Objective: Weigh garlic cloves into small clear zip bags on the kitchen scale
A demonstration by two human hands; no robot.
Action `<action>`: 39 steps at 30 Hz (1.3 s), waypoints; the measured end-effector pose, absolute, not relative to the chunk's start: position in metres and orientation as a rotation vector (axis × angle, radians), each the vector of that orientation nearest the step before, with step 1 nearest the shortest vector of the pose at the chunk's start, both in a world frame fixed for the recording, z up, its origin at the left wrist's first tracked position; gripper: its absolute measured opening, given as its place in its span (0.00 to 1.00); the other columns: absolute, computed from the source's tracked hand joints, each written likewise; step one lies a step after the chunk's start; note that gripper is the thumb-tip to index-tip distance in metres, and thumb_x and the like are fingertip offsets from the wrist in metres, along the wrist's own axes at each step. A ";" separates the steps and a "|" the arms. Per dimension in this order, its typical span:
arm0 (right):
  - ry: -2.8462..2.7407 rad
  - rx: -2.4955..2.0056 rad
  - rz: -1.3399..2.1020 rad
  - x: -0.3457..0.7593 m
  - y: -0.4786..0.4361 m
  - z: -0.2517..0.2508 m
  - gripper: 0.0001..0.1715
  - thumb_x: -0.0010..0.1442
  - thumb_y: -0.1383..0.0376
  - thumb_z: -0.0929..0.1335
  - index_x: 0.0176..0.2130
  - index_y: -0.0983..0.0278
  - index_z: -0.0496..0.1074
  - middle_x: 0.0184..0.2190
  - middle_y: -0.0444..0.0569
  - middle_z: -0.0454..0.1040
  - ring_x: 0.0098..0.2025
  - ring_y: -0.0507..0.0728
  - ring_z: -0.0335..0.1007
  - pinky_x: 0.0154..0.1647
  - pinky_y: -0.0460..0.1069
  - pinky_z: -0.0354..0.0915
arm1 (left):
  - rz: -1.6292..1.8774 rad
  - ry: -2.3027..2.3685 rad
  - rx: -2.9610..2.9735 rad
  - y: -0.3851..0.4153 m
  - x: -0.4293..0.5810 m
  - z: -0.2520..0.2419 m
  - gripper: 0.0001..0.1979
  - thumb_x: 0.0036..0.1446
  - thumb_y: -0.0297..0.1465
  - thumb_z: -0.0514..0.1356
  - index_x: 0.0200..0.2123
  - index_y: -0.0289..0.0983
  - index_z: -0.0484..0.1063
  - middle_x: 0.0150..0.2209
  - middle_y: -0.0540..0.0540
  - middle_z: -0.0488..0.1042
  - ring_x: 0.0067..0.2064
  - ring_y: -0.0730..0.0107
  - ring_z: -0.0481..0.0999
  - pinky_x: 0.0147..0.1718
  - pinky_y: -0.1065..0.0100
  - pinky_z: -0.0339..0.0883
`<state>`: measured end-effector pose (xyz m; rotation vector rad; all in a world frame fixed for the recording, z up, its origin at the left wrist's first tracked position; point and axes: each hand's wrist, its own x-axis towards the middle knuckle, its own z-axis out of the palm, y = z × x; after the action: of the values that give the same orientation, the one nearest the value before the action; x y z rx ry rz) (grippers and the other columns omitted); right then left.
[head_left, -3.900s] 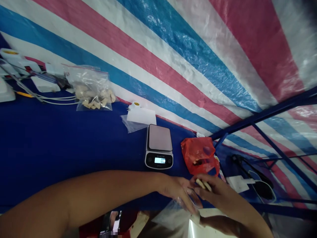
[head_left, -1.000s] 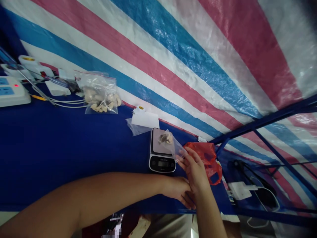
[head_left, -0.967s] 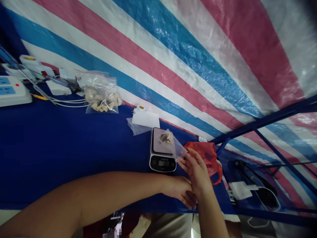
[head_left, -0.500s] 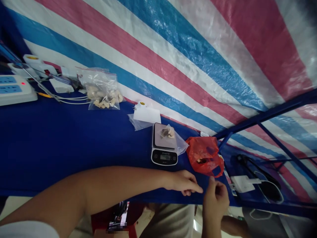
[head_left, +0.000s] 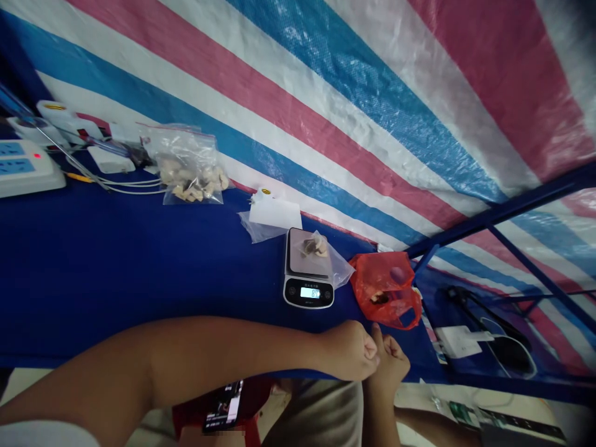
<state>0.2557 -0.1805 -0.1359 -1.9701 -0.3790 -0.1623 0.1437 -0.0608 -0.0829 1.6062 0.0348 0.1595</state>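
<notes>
My left hand (head_left: 349, 351) is curled into a fist just in front of the scale, with nothing visible in it. Touching or overlapping it, my right hand (head_left: 390, 365) is also closed, its thumb sticking up and nothing visible between the fingers. Both are near the table's front edge. The digital kitchen scale (head_left: 309, 297) has a lit display. On its plate lies a small clear bag (head_left: 342, 270) holding pale and dark pieces (head_left: 315, 246). To the right, a red plastic bag (head_left: 384, 279) has something dark and pale inside.
A zip bag of pale dried pieces (head_left: 193, 180) stands at the back left, beside cables and a power strip (head_left: 28, 171). White paper (head_left: 275, 213) lies behind the scale. At right are a blue metal frame (head_left: 503, 214) and a white adapter (head_left: 459, 341). A phone (head_left: 224, 406) lies below the table edge.
The scale's display has lit up. My left hand has gone from a pointing finger to a fist. My right hand has moved left, up against it.
</notes>
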 end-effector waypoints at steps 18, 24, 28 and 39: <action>-0.287 -1.962 -0.094 0.247 -0.173 -0.126 0.39 0.46 0.42 0.75 0.18 0.58 0.48 0.17 0.36 0.44 0.22 0.48 0.41 0.22 0.48 0.44 | 0.141 0.065 1.634 -0.060 0.147 -0.096 0.23 0.53 0.29 0.61 0.15 0.37 0.49 0.15 0.57 0.47 0.20 0.80 0.46 0.22 0.65 0.42; -0.319 -1.971 -0.104 0.247 -0.172 -0.126 0.38 0.48 0.43 0.74 0.19 0.58 0.47 0.17 0.35 0.44 0.22 0.47 0.41 0.22 0.48 0.45 | 0.143 0.065 1.652 -0.060 0.147 -0.096 0.23 0.51 0.28 0.62 0.15 0.37 0.49 0.15 0.57 0.46 0.21 0.80 0.47 0.23 0.66 0.42; -0.346 -1.994 -0.117 0.248 -0.172 -0.127 0.36 0.50 0.44 0.73 0.19 0.57 0.47 0.17 0.35 0.44 0.22 0.48 0.41 0.22 0.48 0.46 | 0.129 0.066 1.664 -0.060 0.147 -0.097 0.22 0.51 0.28 0.62 0.15 0.37 0.50 0.15 0.58 0.47 0.22 0.80 0.47 0.23 0.66 0.43; -0.418 -2.124 -0.315 0.243 -0.172 -0.128 0.28 0.59 0.44 0.69 0.23 0.60 0.58 0.19 0.37 0.56 0.23 0.50 0.52 0.27 0.47 0.54 | 0.072 0.065 1.675 -0.056 0.146 -0.094 0.20 0.51 0.29 0.61 0.17 0.38 0.51 0.15 0.58 0.49 0.22 0.79 0.50 0.24 0.65 0.45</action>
<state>0.2432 -0.1716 -0.1281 -2.1235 -0.4176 -0.3152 0.1455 -0.0555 -0.0938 1.6753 0.0646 0.0721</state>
